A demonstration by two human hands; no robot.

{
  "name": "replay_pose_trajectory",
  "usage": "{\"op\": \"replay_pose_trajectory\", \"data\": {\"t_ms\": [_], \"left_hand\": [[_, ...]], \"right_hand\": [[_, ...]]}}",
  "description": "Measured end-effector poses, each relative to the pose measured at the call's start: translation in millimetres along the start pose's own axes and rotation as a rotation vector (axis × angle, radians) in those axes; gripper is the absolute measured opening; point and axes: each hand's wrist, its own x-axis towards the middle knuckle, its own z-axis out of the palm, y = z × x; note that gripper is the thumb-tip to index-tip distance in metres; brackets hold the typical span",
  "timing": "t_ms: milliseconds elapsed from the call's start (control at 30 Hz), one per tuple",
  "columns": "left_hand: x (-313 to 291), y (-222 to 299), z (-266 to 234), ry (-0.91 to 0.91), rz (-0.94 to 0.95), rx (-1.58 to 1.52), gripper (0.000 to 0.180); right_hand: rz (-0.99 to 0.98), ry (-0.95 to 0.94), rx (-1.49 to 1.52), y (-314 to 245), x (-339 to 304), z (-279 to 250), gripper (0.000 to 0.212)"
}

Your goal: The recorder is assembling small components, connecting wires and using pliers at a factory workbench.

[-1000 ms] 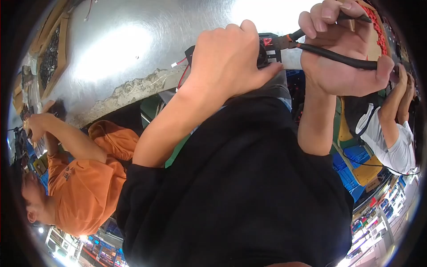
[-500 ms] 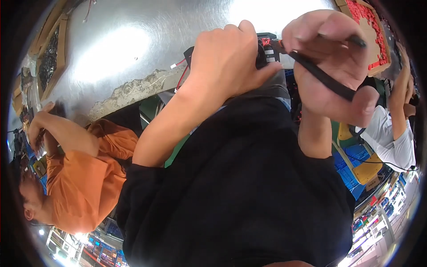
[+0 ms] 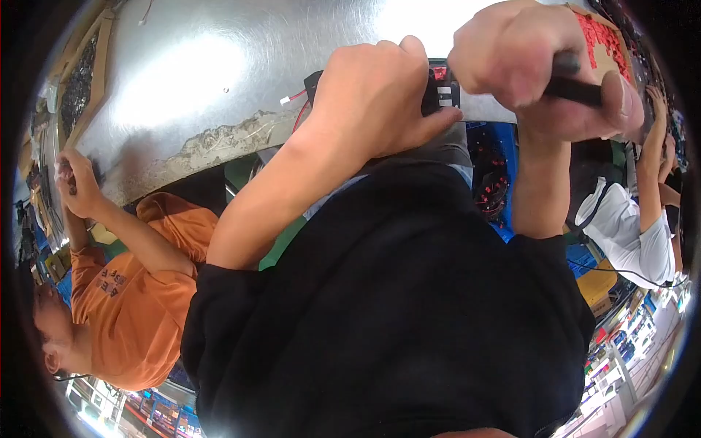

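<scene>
My left hand [image 3: 372, 91] is closed over a black plastic housing [image 3: 450, 96] at the table's front edge, its thumb stretched along the near side. The palm hides most of the housing. A small red part [image 3: 439, 74] shows at its right end, and a thin red wire with a white connector [image 3: 285, 101] sticks out on the left. Just right of the housing, my right hand [image 3: 511, 62] grips black-handled pliers [image 3: 575, 89]. Their two handle ends show behind the fingers; the jaws are hidden by the hand.
A cardboard box of small black parts [image 3: 79, 98] stands at the left, another of red parts [image 3: 607, 45] at the far right. Below the metal table [image 3: 157, 109] is a blue crate [image 3: 504, 139] with wired parts. People in orange [image 3: 146, 306] and white [image 3: 628, 233] flank me.
My right hand has turned over and moved slightly up and right, and the pliers' handles look closer together. My left hand stays on the housing. The person in orange has shifted their hands.
</scene>
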Motion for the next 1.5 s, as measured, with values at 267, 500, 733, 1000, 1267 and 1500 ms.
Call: {"op": "replay_pose_trajectory", "data": {"t_ms": [267,500,733,1000,1267,1500], "left_hand": [[5,-3,-20,-0.151,0.073,-0.123,0.047],[2,-17,11,0.374,0.287,-0.308,0.040],[8,7,-7,-0.075,-0.130,0.049,0.068],[7,7,-10,-0.086,-0.130,-0.004,0.066],[6,8,-10,-0.083,-0.182,-0.086,0.065],[7,7,-11,-0.104,-0.182,-0.062,0.065]], "right_hand": [[0.125,-0.396,0.403,26,42,-21,0.060],[0.486,-0.702,1.291,50,60,0,0.052],[-0.064,0.175,0.802,2,23,-6,0.084],[-0.296,0.646,0.977,-3,-5,35,0.078],[-0.286,0.615,0.969,9,-3,40,0.076],[-0.285,0.603,0.953,16,-4,40,0.075]]}}
